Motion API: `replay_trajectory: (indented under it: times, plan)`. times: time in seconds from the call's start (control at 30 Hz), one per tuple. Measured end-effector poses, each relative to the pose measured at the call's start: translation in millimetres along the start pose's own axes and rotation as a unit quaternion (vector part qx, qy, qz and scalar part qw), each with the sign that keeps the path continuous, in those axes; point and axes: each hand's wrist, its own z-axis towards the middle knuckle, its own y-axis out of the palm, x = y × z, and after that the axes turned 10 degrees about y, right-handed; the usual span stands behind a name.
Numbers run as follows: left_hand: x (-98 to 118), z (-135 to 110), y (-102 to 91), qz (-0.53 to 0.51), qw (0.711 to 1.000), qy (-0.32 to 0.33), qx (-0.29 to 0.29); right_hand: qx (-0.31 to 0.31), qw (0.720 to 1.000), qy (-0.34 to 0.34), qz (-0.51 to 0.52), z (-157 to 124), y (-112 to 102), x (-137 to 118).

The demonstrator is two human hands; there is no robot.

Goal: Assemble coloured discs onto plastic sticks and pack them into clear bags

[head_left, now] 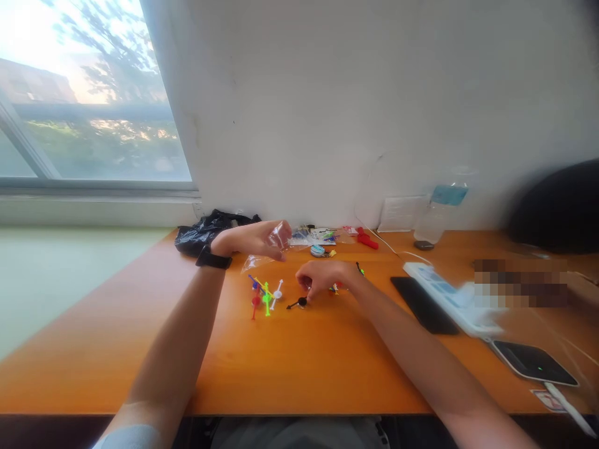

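My left hand [257, 239], with a dark watch on its wrist, is closed on a clear plastic bag [279, 236] held over the table. To the right, my right hand [324, 274] is low over the wood with curled fingers. Its fingertips meet the tail end of a black arrow spinner [302, 302], whose tip points left. Between my hands lies a loose group of plastic arrow spinners: a red one [256, 301], a green one [266, 298], a white one [277, 294], and blue and yellow ones partly overlapped. More small coloured pieces [335, 289] are partly hidden behind my right hand.
A black plastic bag [194, 237] sits at the back left. Along the wall are small packets [322, 236], a round tin [318, 251], a red object [367, 239] and a bottle [433, 218]. On the right are a black pad [421, 304], a white power strip [452, 299] and a phone [536, 362].
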Motion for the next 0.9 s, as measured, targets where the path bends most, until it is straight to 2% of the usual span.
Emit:
replay_trajectory:
  times: [0.1, 0.27, 0.4, 0.5, 0.6, 0.73, 0.83, 0.9]
  plan:
    - [-0.6, 0.2, -0.4, 0.001, 1.000, 0.000, -0.001, 0.021, 1.000, 0.003, 0.004, -4.5, -0.6, -2.6]
    - [-2.7, 0.6, -0.5, -0.008, 1.000, -0.006, -0.001, -0.021, 0.999, 0.035, 0.020, -10.8, -1.2, -10.2]
    - [-5.4, 1.0, 0.0, -0.010, 1.000, -0.001, -0.001, -0.016, 0.999, 0.024, 0.019, -8.7, -2.6, -11.1]
    - [-7.6, 1.4, 0.0, 0.000, 1.000, -0.006, 0.002, -0.003, 1.000, 0.010, 0.018, -17.5, -11.0, -9.8]
    - [-9.5, 1.9, -0.7, 0.006, 1.000, 0.001, 0.016, 0.018, 1.000, -0.008, 0.023, -40.7, -26.3, -6.9]
    - [-10.5, 2.0, -1.1, 0.006, 1.000, 0.011, 0.022, 0.086, 0.994, -0.043, 0.057, -80.9, -47.3, 3.2]
    - [-11.0, 2.0, -0.4, 0.000, 1.000, 0.016, 0.019, 0.157, 0.979, -0.087, 0.093, -110.0, -56.8, 12.3]
    - [-11.5, 2.6, 0.5, -0.007, 1.000, 0.015, 0.019, 0.176, 0.970, -0.102, 0.136, -127.5, -59.5, 16.1]
